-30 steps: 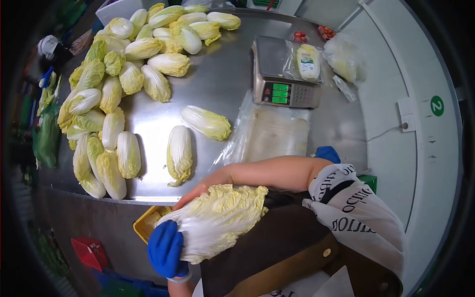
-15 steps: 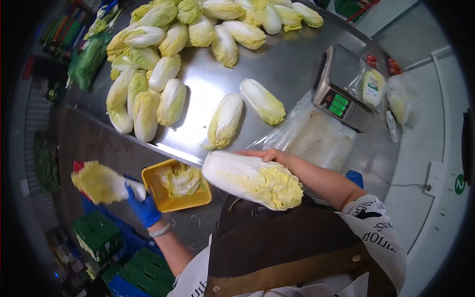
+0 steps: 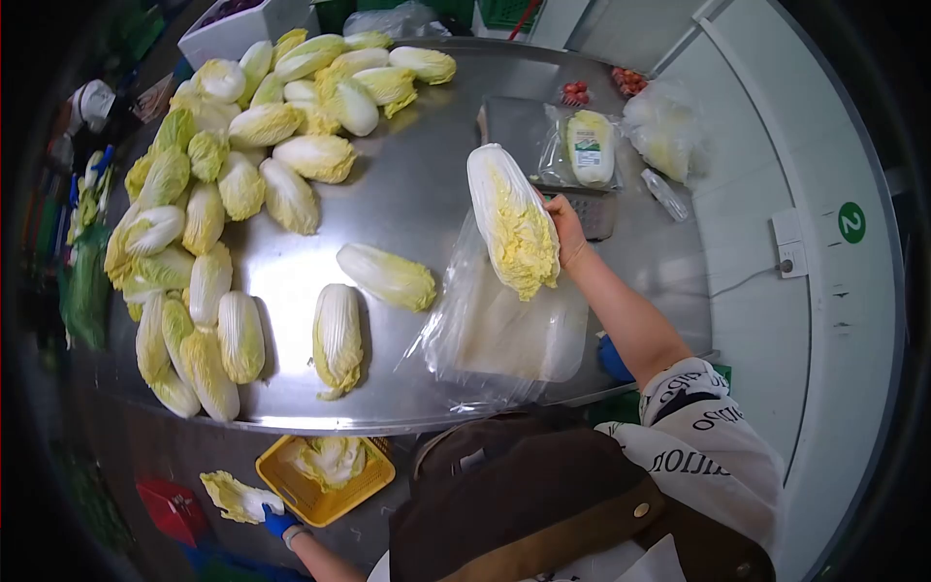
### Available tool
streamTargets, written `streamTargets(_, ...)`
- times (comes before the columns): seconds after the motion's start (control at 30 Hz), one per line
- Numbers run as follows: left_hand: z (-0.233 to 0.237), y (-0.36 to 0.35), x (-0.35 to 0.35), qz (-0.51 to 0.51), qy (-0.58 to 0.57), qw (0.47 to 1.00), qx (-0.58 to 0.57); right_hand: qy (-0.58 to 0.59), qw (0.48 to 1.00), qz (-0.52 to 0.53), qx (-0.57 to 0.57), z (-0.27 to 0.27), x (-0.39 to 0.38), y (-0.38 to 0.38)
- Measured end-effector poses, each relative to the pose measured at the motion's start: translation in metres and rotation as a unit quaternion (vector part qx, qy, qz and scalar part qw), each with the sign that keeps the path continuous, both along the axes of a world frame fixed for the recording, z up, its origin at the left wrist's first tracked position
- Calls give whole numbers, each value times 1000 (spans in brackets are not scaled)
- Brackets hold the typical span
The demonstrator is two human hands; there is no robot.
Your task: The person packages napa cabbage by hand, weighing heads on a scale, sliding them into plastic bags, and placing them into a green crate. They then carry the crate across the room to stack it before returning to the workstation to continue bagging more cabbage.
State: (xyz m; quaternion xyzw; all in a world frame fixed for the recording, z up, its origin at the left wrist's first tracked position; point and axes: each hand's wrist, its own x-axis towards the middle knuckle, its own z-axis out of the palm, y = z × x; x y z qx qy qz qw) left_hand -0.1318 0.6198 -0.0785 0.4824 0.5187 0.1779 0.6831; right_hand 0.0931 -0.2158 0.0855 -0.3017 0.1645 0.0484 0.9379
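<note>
My right hand [image 3: 565,225], bare, grips a napa cabbage [image 3: 511,218] from its right side and holds it up over the table near the scale [image 3: 588,215]. The cabbage is white at the base end with crinkled yellow leaves and hides part of the scale. Down at the lower left, my left hand [image 3: 281,521] in a blue glove holds a loose cabbage leaf [image 3: 238,497], left of a yellow basket [image 3: 323,511]. Cabbage leaves [image 3: 328,460] lie in that basket. Two more napa cabbages [image 3: 337,339] rest on the metal table [image 3: 407,209].
Many napa cabbages are heaped on the table's left and far side. Clear plastic bags [image 3: 504,335] lie near its front edge. A wrapped, labelled cabbage [image 3: 590,147], red produce packs [image 3: 574,93] and a bagged bundle [image 3: 667,131] are at the right. A red container [image 3: 173,509] stands below.
My right hand has carried the cabbage up and to the right, from the table's front edge to near the scale. My left hand still holds the leaf, lower in view. The camera view has shifted.
</note>
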Motion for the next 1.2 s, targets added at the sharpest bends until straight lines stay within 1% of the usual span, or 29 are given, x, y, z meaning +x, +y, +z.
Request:
streamTargets(0.1,11,-14,23,-31,-55,996,-64,8,999,-25,-46,1,6,-20)
streamTargets(0.13,18,-27,34,-49,-50,996,-51,8,998,-31,-63,2,11,-25)
streamTargets(0.2,20,-53,66,-123,-18,990,73,21,995,-39,-93,5,24,-34)
streamTargets(0.23,22,-70,82,-158,-2,978,136,28,993,-43,-108,5,32,-39)
streamTargets(0.27,31,-108,102,-177,52,952,243,2,990,-43,-133,3,44,-46)
streamTargets(0.3,23,-127,119,-236,-7,953,189,3,986,-51,-161,-2,58,-54)
streamTargets(0.33,89,-223,147,-284,-26,941,180,5,980,-60,-189,-9,73,-62)
streamTargets(0.37,70,-234,159,-335,-45,926,167,8,974,-68,-216,-15,86,-72)
streamTargets(0.4,63,-261,171,-371,-87,908,173,33,949,-67,-305,-24,98,-82)
streamTargets(0.43,89,-309,183,-405,-85,891,188,59,916,-65,-391,-33,111,-93)
streamTargets(0.47,96,-338,190,-441,-82,869,208,85,875,-61,-473,-38,118,-102)
streamTargets(0.53,110,-383,194,-504,-82,829,228,75,792,-12,-606,-13,113,-112)
streamTargets(0.57,122,-403,192,-531,-84,811,228,71,741,14,-667,-4,107,-119)
streamTargets(0.6,135,-421,189,-554,-81,794,236,38,653,-66,-754,-8,98,-130)
streamTargets(0.63,136,-428,186,-577,-72,778,237,85,556,-135,-816,-3,86,-132)
streamTargets(0.7,127,-436,179,-577,-60,795,175,176,329,-256,-892,13,64,-132)
streamTargets(0.73,129,-445,178,-573,-61,806,138,259,350,-222,-872,-8,61,-142)
streamTargets(0.77,132,-450,179,-591,-51,793,139,281,403,-210,-845,-21,57,-148)
streamTargets(0.83,127,-458,183,-605,-79,786,99,311,505,-194,-781,-36,59,-167)
streamTargets(0.87,134,-465,186,-626,-77,768,113,321,543,-206,-748,-37,59,-180)
streamTargets(0.9,142,-466,188,-641,-71,752,137,282,640,-229,-677,-39,59,-192)
streamTargets(0.93,150,-469,190,-659,-66,732,158,241,721,-255,-597,-42,53,-209)
streamTargets(0.97,156,-476,192,-683,-64,707,172,199,785,-286,-512,-32,36,-216)
streamTargets(1.0,160,-477,193,-694,-60,697,170,135,858,-300,-394,-26,14,-218)
streamTargets(1.03,156,-476,192,-699,-59,689,180,64,908,-312,-273,-2,-9,-205)
streamTargets(1.1,149,-478,184,-703,-49,694,147,-15,918,-350,-187,18,-69,-179)
streamTargets(1.13,150,-480,180,-733,-58,651,188,-22,910,-366,-192,22,-103,-165)
streamTargets(1.17,146,-484,176,-721,-19,684,111,-29,902,-383,-197,24,-141,-151)
streamTargets(1.2,139,-484,174,-750,-20,653,104,-4,885,-401,-236,28,-186,-136)
